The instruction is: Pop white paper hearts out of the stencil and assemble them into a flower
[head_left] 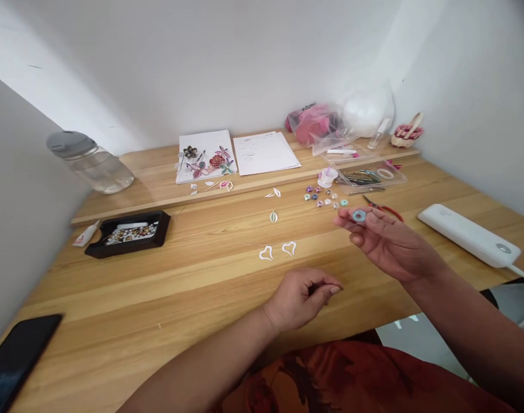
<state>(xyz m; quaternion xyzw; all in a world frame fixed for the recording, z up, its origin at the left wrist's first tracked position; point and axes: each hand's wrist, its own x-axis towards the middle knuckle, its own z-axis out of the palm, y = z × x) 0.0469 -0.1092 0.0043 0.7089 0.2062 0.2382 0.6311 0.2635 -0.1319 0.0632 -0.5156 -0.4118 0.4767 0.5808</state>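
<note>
Between the thumb and fingers of my right hand (393, 244) is a small light-blue thread bobbin (358, 215), lifted above the table. My left hand (302, 295) is pinched closed near the front edge; whatever its fingertips hold, if anything, is too small to make out. Beyond it lie two white heart-shaped outlines, a left heart (262, 256) and a right heart (289, 253). Farther back are a round leaf-like piece (274, 217) and small white petal shapes (277, 193). Several coloured bobbins (315, 196) are scattered behind my right hand.
Red-handled pliers (391, 211) and a white power strip (468, 234) lie at right. A black bead tray (128, 244), a water bottle (93, 163) and a phone (23, 355) are at left. Paper sheets (268, 163) and a plastic tool box (369, 178) sit behind.
</note>
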